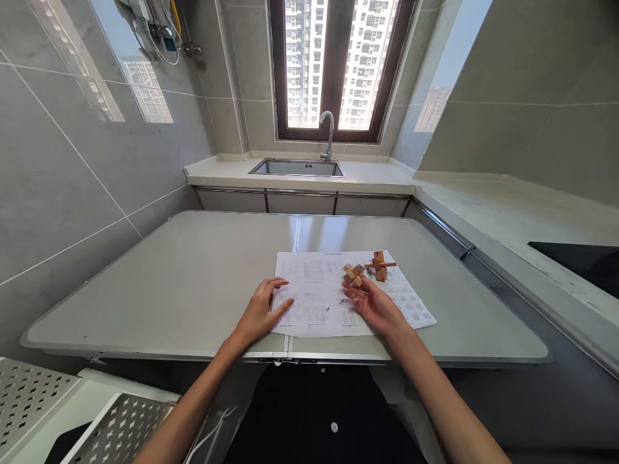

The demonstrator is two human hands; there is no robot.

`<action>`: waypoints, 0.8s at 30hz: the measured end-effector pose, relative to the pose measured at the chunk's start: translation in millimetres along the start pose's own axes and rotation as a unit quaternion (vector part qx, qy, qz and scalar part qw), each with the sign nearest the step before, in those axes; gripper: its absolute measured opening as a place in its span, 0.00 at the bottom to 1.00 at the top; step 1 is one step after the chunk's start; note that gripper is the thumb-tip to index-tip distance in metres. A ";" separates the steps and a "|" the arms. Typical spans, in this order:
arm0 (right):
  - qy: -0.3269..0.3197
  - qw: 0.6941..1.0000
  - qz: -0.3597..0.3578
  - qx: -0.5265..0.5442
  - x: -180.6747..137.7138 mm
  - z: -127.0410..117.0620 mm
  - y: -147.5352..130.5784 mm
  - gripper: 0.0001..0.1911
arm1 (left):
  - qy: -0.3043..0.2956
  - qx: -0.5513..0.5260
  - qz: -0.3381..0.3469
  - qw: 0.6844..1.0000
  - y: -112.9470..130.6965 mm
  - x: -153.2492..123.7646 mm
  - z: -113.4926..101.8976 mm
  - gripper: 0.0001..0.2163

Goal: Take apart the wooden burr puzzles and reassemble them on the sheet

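Observation:
A small wooden interlocking puzzle of crossed blocks rests at the fingertips of my right hand, which is turned partly palm up with its thumb and fingers curled against the piece. Just beyond it, a second wooden puzzle with a thin stick jutting sideways stands on a printed paper sheet. My left hand lies at the sheet's left edge, thumb and fingers apart, with nothing in it. Small diagrams and lines of print cover the sheet, too fine to read.
The paper lies on a pale folding table with a seam down its middle. Behind it are a counter with a sink and a tap. A ledge runs along the right. White perforated panels stand at lower left.

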State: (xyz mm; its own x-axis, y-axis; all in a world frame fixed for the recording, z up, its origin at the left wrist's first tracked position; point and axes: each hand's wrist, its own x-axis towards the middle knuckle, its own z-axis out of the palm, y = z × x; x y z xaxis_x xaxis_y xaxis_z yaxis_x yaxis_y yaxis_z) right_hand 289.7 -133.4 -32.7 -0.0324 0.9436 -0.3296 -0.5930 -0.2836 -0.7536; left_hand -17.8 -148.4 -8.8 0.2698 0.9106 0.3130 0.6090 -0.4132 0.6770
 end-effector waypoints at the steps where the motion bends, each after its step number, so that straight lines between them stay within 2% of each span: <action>1: 0.006 1.000 0.009 0.021 4.9 -5.5 -2.7 0.08 | 0.002 0.005 -0.004 1.000 -3.5 -2.1 -3.3 0.16; 6: 0.029 0.996 0.029 0.080 28.5 -18.6 -11.9 0.09 | 0.003 0.027 -0.004 1.000 -8.3 -12.6 -10.5 0.13; 9: 0.035 0.996 0.013 0.079 38.5 -19.2 -15.0 0.16 | -0.005 0.036 0.003 0.999 -5.9 -16.5 -10.9 0.12; 11: 0.037 0.998 -0.010 0.058 39.2 -19.2 -13.9 0.15 | -0.006 0.037 0.003 0.999 -5.0 -17.7 -11.1 0.12; 14: 0.034 0.998 -0.058 0.001 27.5 -19.6 -5.7 0.11 | -0.004 0.036 -0.004 0.999 -5.1 -18.4 -11.8 0.12; 17: 0.021 0.990 -0.111 -0.083 5.7 -19.3 6.3 0.12 | -0.002 0.033 -0.012 0.999 -5.4 -18.7 -12.3 0.12; 21: -0.009 0.960 -0.177 -0.219 -18.4 -16.1 17.0 0.19 | 0.001 0.032 -0.018 0.999 -5.5 -19.4 -12.4 0.12; 24: -0.027 0.929 -0.199 -0.312 -27.2 -12.5 20.1 0.21 | 0.004 0.033 -0.023 0.999 -5.7 -20.8 -11.6 0.12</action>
State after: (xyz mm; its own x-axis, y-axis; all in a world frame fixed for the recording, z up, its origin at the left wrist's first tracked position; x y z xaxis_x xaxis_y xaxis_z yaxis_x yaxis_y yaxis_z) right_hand 288.7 -166.9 -45.9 0.0400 0.9973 0.0616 0.0135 0.0611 -0.9980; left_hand -35.5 -165.1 -11.4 0.2349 0.9283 0.2882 0.6681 -0.3695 0.6458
